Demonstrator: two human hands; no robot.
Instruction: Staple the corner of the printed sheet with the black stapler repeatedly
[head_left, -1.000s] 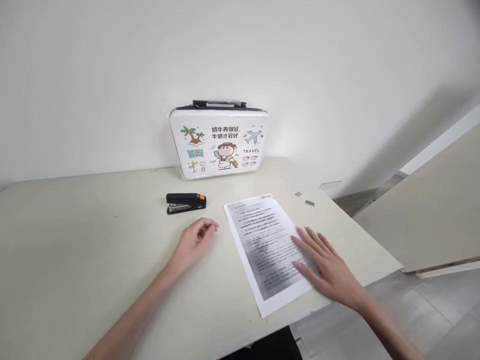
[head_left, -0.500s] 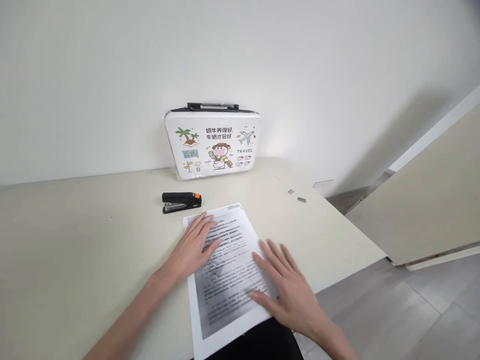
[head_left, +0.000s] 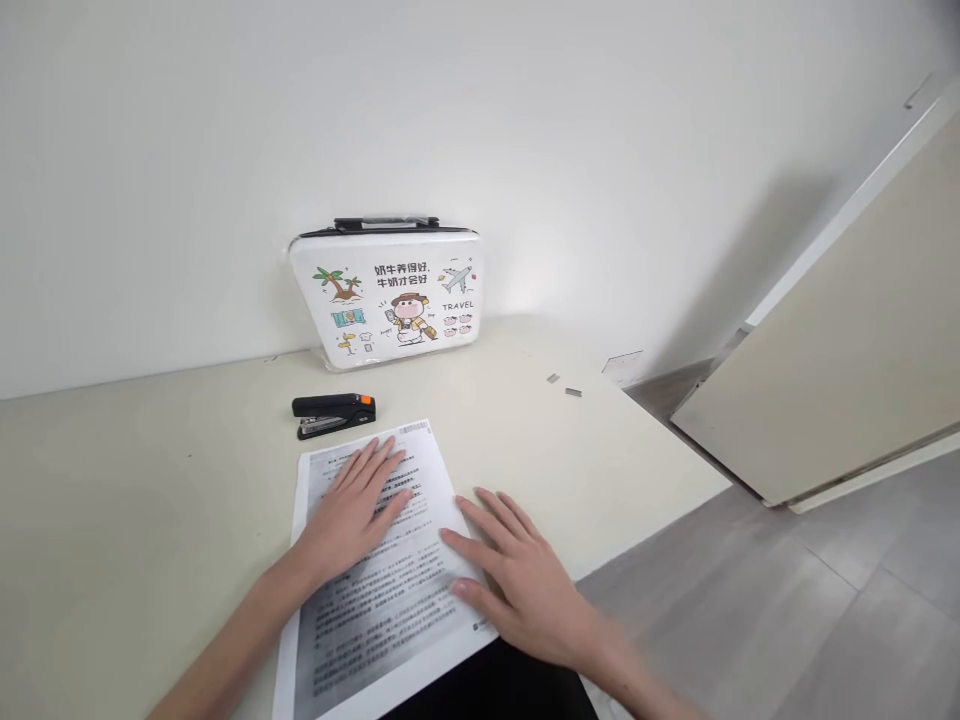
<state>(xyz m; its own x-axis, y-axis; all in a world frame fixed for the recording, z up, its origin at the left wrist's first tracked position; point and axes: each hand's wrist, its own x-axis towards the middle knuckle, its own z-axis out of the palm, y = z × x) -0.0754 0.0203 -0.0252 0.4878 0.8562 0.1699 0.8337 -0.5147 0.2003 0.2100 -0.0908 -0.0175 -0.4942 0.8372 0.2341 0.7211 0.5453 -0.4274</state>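
Note:
Printed sheets of paper lie at the front of the table, partly past its near edge; how many are stacked I cannot tell. My left hand rests flat on the upper left of the print, fingers spread. Along the right edge of the paper lies my right hand, open, with its thumb on the page and its other fingers over the edge. Just beyond the paper's top left corner sits a black stapler with an orange button. Neither hand touches it.
A white cartoon case with a black handle stands against the wall. Two small strips of staples lie on the table to the right. Past the table's right edge are a pale panel and grey floor.
The whole view has shifted, so most things appear further left. The paper has turned slightly under my hands, and my left hand lies further inside its left edge. Both hands stay open.

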